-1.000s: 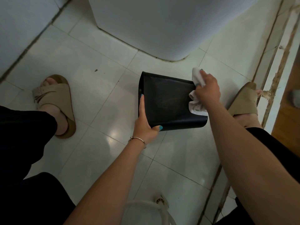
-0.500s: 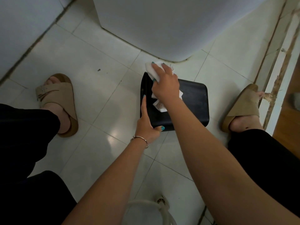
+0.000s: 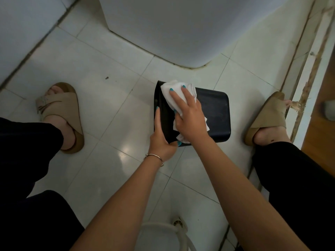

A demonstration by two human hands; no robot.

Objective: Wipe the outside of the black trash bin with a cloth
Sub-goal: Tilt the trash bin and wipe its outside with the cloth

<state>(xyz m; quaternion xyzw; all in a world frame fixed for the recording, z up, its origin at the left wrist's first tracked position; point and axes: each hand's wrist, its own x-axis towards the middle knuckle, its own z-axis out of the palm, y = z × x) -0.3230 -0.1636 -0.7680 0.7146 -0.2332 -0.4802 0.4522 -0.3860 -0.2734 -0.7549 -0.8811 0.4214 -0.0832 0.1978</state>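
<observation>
Underneath white cloth [image 3: 176, 95] — black trash bin [image 3: 215, 115], smooth, round-cornered, tipped sideways.

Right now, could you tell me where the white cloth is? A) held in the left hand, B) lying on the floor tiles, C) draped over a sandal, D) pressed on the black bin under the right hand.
D: the right hand presses the white cloth onto the black bin, while the left hand grips the bin's edge.
</observation>
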